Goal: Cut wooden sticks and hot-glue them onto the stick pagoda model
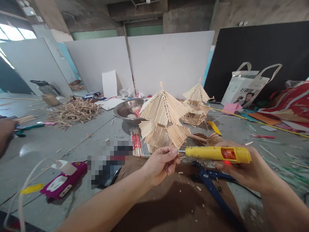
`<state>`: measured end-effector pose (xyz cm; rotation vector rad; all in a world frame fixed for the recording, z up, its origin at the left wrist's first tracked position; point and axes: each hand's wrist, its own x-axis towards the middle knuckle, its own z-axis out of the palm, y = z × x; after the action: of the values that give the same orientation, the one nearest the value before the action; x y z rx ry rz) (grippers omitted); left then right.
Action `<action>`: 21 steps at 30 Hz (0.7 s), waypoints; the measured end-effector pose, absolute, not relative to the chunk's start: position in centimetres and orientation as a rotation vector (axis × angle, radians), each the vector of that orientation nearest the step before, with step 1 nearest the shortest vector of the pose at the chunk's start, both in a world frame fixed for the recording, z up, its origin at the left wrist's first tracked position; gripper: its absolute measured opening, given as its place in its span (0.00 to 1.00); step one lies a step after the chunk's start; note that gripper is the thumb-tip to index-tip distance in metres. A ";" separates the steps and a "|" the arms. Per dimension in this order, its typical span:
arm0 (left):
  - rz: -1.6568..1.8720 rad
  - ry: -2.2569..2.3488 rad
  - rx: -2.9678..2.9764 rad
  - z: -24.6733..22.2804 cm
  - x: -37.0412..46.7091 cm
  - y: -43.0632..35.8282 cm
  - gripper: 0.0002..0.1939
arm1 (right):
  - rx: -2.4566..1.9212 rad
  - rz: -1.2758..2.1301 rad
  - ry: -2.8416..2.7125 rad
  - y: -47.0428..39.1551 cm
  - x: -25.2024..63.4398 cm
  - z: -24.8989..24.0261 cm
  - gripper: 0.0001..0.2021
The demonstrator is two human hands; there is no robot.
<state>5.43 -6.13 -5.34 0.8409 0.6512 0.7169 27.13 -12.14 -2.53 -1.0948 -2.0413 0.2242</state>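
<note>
Blue pliers (pixel 212 190) partly past the bottom edge — dark device (pixel 110 179) mostly behind pixel blocks.

White panels (pixel 169 61) stand beyond the grey floor (pixel 74 138).

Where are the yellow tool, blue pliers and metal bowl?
Yellow tool (pixel 205 153): head view, on its casing.
Blue pliers (pixel 214 190): head view, on the lower handle.
Metal bowl (pixel 122 110): head view, on its inner wall.

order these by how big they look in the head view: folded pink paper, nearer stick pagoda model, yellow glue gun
1. Nearer stick pagoda model
2. Yellow glue gun
3. Folded pink paper
</note>
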 end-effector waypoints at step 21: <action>0.748 0.670 0.921 -5.2 5.3 -6.2 0.12 | -1.304 -0.030 -1.812 -11.0 27.8 -3.3 0.08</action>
<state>5.30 -6.18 -5.16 0.9210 0.6695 0.7480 27.76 -10.99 -3.29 -1.3044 -1.8119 -0.0298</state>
